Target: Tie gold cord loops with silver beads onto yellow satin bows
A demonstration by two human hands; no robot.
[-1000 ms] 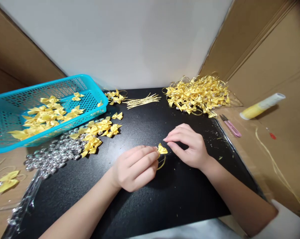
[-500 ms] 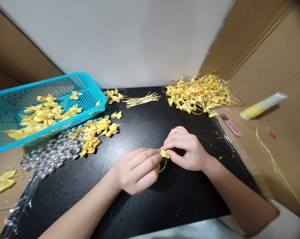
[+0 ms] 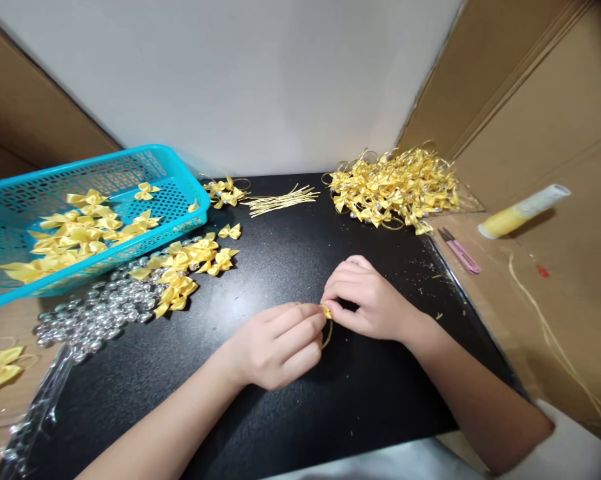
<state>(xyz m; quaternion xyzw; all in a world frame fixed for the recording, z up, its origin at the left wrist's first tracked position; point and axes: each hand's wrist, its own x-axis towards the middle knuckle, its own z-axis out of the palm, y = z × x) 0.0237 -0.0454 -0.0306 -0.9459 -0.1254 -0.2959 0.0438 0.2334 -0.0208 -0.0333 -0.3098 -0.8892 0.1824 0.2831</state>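
Note:
Over the middle of the black tabletop, my left hand (image 3: 285,343) and my right hand (image 3: 365,299) meet fingertip to fingertip. Between them they pinch a small yellow ribbon bow (image 3: 327,312), mostly covered by the fingers. A thin gold cord loop (image 3: 328,335) hangs below it. Both hands are closed, thumbs against fingers. Left of my left hand lie loose yellow bows (image 3: 175,290) beside a heap of clear, shiny beads (image 3: 98,317). Whether a bead is within the pinch is hidden.
A turquoise basket (image 3: 173,160) of bows stands at left. Gold cord pieces (image 3: 283,200) lie at the back, with a pile of corded bows (image 3: 395,187) to their right. Pink thread snips (image 3: 459,251) and a yellow-white tube (image 3: 525,211) rest on cardboard at right.
My right fingers have closed further over the bow, so less of it shows. The fingertips of both hands are nearer together. The whole view has shifted slightly.

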